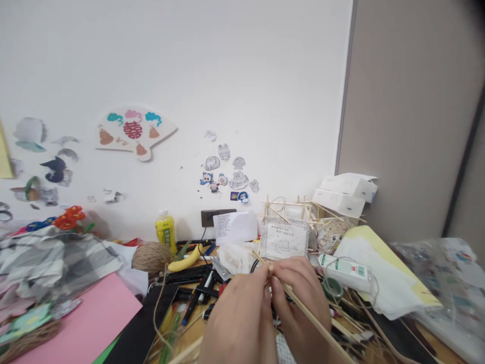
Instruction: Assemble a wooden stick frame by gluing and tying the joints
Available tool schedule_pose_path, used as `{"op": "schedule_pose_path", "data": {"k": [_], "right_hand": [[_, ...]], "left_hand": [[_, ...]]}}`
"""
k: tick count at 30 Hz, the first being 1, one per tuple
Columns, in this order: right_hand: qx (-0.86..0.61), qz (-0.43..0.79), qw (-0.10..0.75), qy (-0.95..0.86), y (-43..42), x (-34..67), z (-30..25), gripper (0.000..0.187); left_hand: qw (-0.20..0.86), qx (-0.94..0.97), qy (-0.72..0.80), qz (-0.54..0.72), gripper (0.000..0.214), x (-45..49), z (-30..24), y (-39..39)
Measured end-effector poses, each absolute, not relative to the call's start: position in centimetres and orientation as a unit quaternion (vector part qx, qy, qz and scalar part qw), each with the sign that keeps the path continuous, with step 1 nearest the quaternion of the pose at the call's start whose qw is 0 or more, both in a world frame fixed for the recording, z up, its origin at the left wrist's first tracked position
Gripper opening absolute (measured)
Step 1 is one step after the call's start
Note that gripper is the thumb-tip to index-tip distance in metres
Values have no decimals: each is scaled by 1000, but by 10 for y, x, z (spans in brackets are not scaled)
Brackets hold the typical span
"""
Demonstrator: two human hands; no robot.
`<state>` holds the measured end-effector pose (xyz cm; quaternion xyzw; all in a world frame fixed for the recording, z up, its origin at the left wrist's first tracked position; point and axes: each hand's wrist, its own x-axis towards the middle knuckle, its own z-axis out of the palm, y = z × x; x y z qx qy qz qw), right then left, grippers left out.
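My left hand [238, 316] and my right hand [303, 296] meet in front of me over the cluttered table, fingertips pinched together. Between them they grip thin wooden sticks [312, 318]; one runs from under my right fingers down toward the lower right. A stick tip [258, 258] pokes out beyond my left fingers. The spot where the sticks come together is mostly covered by my fingers. Another pale stick [185, 352] shows at the lower left of my left hand; whether it is held, I cannot tell.
Behind my hands stand a framed drawing [285, 238] and a stick frame [299, 208]. Left are a twine ball [151, 257], a banana [186, 259], a yellow bottle [165, 230], pens [204, 288] and pink paper [94, 318]. A white packet [344, 270] and tape roll [333, 288] lie right.
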<state>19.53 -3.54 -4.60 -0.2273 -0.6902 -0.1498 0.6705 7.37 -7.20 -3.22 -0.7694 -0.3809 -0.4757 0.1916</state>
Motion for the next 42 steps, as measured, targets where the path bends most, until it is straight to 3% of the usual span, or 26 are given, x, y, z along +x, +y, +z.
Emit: {"op": "schedule_pose_path", "data": {"k": [42], "right_hand": [[-218,-152,705,-658,-34,195,-49,21]], "left_hand": [[241,-795,-337,-443,36,74,-35,-67]]}}
